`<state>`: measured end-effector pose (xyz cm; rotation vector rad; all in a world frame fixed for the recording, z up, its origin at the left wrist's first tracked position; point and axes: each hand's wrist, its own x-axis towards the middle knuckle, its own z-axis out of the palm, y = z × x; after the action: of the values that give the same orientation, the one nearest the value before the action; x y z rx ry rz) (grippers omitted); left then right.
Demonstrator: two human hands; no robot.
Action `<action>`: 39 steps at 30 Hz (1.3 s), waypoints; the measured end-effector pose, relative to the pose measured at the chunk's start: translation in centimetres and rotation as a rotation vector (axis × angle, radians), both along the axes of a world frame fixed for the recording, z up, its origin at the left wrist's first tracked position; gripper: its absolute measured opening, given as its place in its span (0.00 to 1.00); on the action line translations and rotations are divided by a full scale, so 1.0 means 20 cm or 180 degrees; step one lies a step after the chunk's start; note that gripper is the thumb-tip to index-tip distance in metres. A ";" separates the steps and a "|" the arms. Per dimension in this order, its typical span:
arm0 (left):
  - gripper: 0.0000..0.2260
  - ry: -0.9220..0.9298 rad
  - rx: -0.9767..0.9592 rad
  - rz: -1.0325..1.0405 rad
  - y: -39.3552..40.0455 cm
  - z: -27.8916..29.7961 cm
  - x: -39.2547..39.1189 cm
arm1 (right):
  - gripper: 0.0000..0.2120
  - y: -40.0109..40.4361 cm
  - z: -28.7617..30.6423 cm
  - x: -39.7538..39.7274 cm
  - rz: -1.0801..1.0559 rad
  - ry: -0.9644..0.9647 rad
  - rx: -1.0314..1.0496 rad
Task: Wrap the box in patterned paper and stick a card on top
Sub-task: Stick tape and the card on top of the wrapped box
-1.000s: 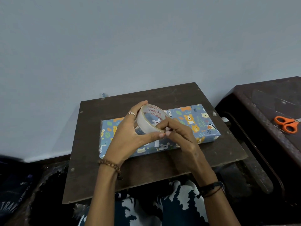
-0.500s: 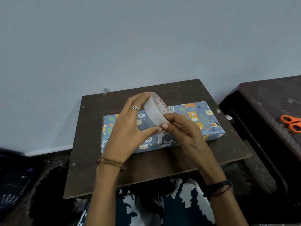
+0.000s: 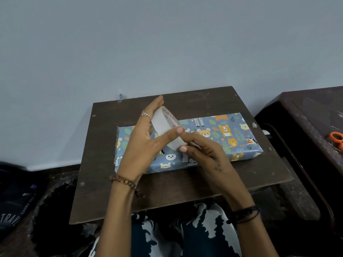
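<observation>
The box (image 3: pixel 213 140), already covered in blue animal-print paper, lies flat across the middle of the dark wooden board (image 3: pixel 111 191), its long side running from the board's left edge toward the right edge and its right end close to that edge. Above its left half, the left hand (image 3: pixel 143 143) holds a roll of clear tape (image 3: pixel 167 125) clamped between the thumb, which crosses the front of the roll, and the fingers stretched up behind it. Compared with a second ago the roll has been turned from nearly face-on to edge-on and lifted a little toward the far edge of the board, so its white outer band now faces the camera. The right hand (image 3: pixel 206 153) has its fingertips pinched at the roll's lower rim, thumb and forefinger curled against the band; whether they already have the loose tape end or are only feeling for it cannot be told. The turning suggests a hunt for the tape's start, so sealing is probably the step in hand, with the wrapping itself looking largely done. No card shows anywhere on the board, so the sticking step seems to be ahead. Orange-handled scissors (image 3: pixel 336 139) lie on the separate dark table (image 3: pixel 297 115) to the right, well apart from the box.
</observation>
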<state>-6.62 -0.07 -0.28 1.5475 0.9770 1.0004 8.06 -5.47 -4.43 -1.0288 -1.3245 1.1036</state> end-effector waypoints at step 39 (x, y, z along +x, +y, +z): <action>0.05 -0.1216 -0.0804 -0.0282 -0.02 0.06 0.16 | 0.09 0.06 -0.01 -0.03 -0.0987 0.0501 0.0160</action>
<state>-3.43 -0.53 0.94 1.1287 0.7272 1.0200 7.38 -4.24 -4.55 -1.0470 -1.0222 0.8924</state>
